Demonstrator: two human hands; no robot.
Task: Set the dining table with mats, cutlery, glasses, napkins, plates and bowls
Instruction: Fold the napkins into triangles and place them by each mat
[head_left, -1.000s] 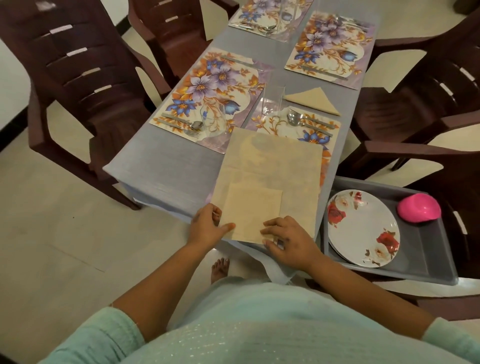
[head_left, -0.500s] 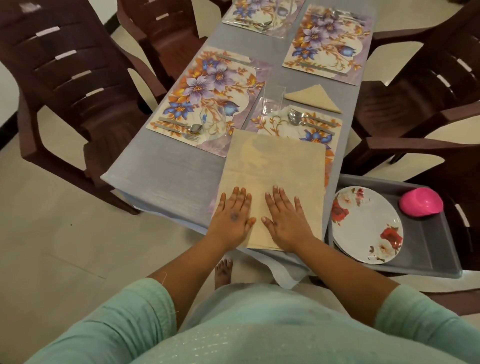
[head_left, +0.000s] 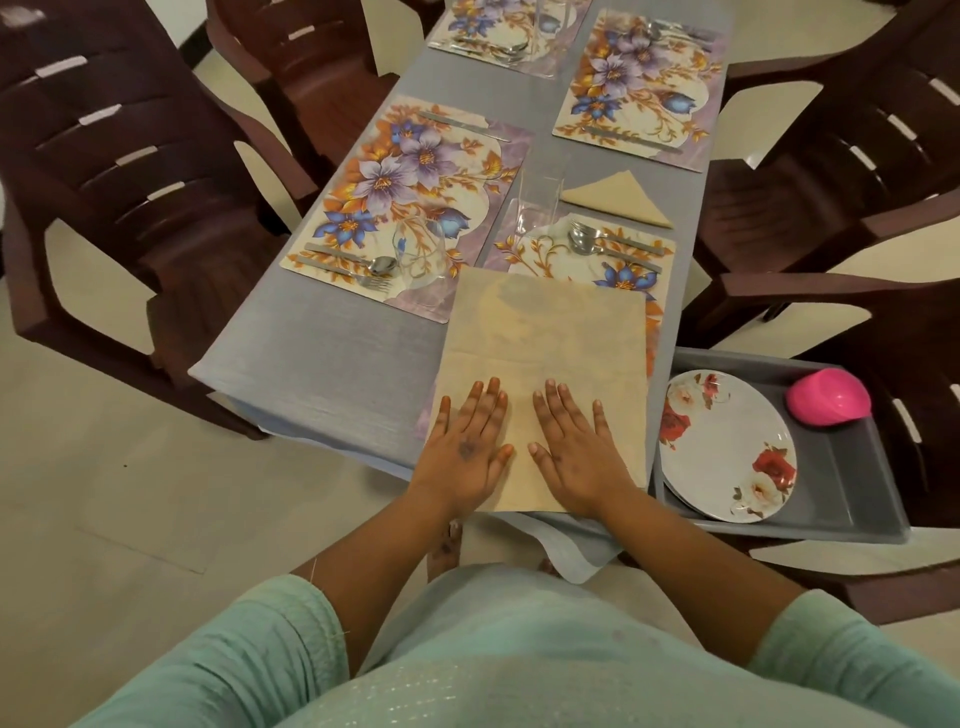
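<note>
Both hands lie flat, palms down, on a beige napkin (head_left: 545, 364) spread at the near end of the worktop (head_left: 322, 358). The left hand (head_left: 467, 447) presses the napkin's near left edge, fingers straight and slightly fanned, pointing away from the person. The right hand (head_left: 576, 447) rests just beside it, thumbs nearly meeting, fingers likewise straight. Neither grip clasps anything; both are released and simply press the cloth. Both forearms reach forward from pale green sleeves.

The napkin covers most of the near right mat (head_left: 623, 260), whose far part shows a fork and spoon (head_left: 587, 239). A clear glass (head_left: 537, 202) stands at that mat's far left corner, and a second napkin, folded into a triangle (head_left: 618, 200), lies just past the mat. The near left mat (head_left: 410, 192) carries cutlery at its near edge and a glass (head_left: 421, 254) beside it. Two more mats (head_left: 639, 83) lie at the far end with cutlery.

To the right of the worktop, a grey tray (head_left: 852, 499) sits on a chair seat, holding stacked floral plates (head_left: 727, 447) and an overturned pink bowl (head_left: 826, 397), apart from each other. Dark brown chairs (head_left: 130, 156) stand along both sides.
</note>
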